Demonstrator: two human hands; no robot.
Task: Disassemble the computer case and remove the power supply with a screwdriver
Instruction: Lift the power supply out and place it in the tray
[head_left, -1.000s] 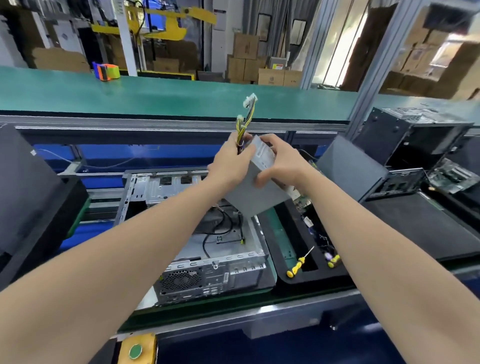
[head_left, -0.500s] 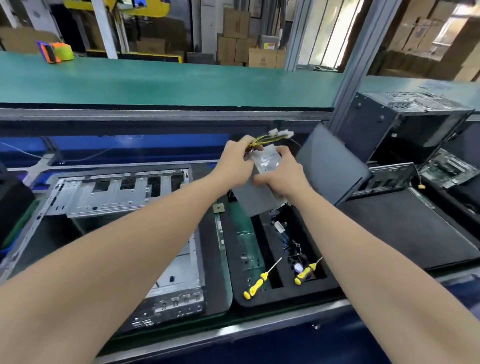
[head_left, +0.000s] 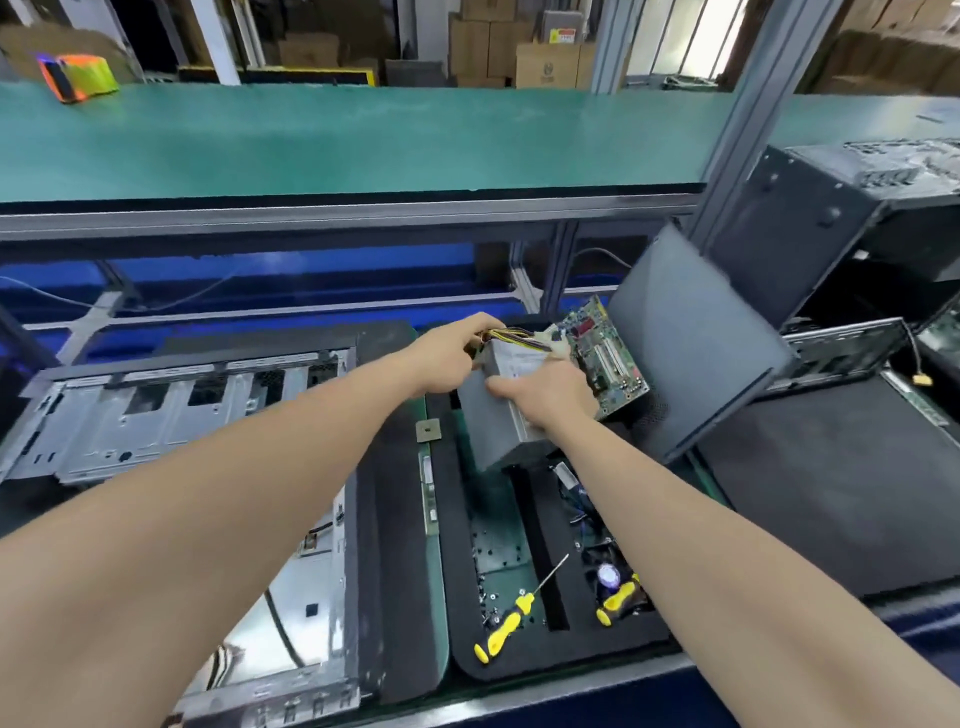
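**A:** Where's the power supply (head_left: 493, 415) at this point?

**B:** Out of the computer case (head_left: 156, 421) and held in the air above the black foam tray (head_left: 550, 660). The case lies off at the supply's nine o'clock.

**A:** And the hands?

**B:** The left hand (head_left: 447, 358) is curled round the cable bundle (head_left: 514, 332) at the box's twelve o'clock end. The right hand (head_left: 545, 400) grips its three o'clock side, fingers wrapped over the edge.

**A:** So how should the set-down go?

**B:** As I judge it, lower the box flat and slowly. Let the right hand carry the weight — not the wires. Keep the cables gathered so the connectors don't catch the motherboard (head_left: 608, 358) just at two o'clock. Pick a bare patch of foam too, since a yellow-handled screwdriver (head_left: 501, 626) lies down at six o'clock.
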